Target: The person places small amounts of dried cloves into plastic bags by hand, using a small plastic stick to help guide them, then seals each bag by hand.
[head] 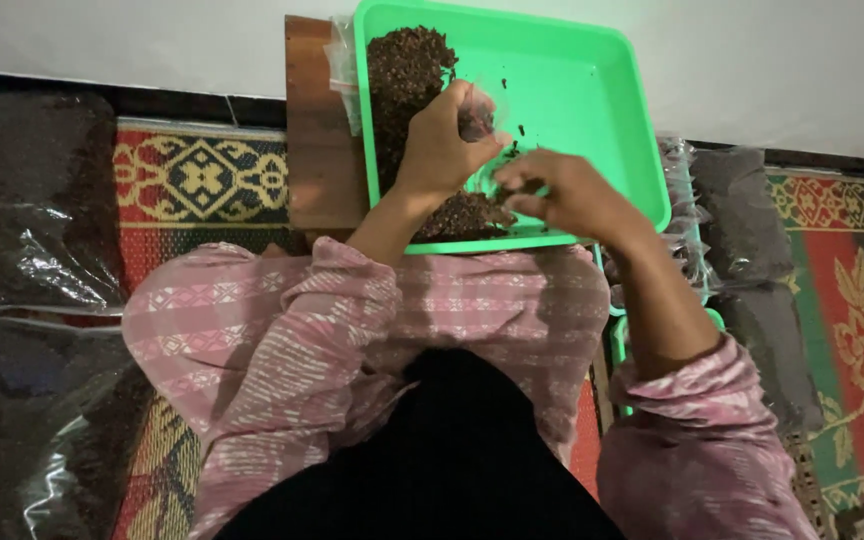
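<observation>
Pink sleeves (282, 330) nearest, left hand (444, 140) pinching small clear bag (476, 112), right hand (562, 190) half-curled over green tray (592, 90)

A bright green tray (592, 90) is seen; left of it, a red mat (202, 180) (yellow-black diamond motif); below it, pink patterned sleeves (252, 330).

A small clear plastic bag (476, 112) sits pinched and crumpled over a bright green rectangular plastic tray (592, 90). Dark brown crumbly grains (402, 80) lie heaped along the tray's left side and near edge.
</observation>
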